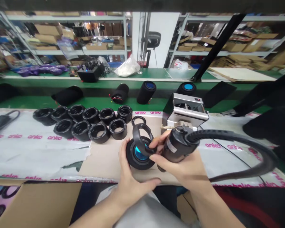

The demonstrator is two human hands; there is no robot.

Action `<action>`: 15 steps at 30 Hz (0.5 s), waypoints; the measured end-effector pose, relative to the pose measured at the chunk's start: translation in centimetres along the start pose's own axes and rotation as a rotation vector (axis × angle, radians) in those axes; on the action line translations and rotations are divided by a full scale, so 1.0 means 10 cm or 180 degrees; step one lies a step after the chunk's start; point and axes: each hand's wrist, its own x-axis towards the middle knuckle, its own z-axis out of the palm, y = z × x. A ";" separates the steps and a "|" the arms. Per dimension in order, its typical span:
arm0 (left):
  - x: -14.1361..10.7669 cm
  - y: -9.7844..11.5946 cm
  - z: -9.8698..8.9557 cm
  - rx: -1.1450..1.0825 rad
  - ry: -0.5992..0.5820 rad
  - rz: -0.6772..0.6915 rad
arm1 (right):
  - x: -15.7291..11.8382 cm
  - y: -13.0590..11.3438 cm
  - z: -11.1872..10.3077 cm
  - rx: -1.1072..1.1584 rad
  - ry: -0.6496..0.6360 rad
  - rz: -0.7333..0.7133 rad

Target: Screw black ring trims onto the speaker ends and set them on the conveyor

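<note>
A black cylinder with a shiny blue round centre (140, 152) stands upright on the cardboard sheet (104, 164). My left hand (130, 177) lies around its left and near side, thumb stretched out to the right. Between the thumb and fingers of my right hand (173, 158) is a black ring (140, 137), tilted over the cylinder's top. The same hand also has a black power tool (179, 144) with a thick cable against its palm. Just behind the cylinder, another thin black ring (139, 120) lies flat.
Several black hollow collars (99, 133) stand in two rows at the left. A silver and black machine (188, 110) stands behind my right hand. Black speaker-like cylinders (146, 92) line the green bench (97, 104). A thick black cable (256, 148) loops at the right. An open carton (49, 202) is at the lower left.
</note>
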 end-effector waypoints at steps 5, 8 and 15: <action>0.22 0.14 -0.04 -0.0059 0.0614 0.0119 | 0.02 -0.20 -0.05 -0.0133 0.0374 -0.0172; 0.36 0.20 -0.24 -0.0085 0.0265 0.0265 | 0.01 -0.28 -0.14 -0.0257 0.0584 -0.0531; 0.52 0.23 -0.46 -0.0298 -0.0626 0.0228 | -0.06 -0.13 -0.20 -0.0573 0.0095 -0.0553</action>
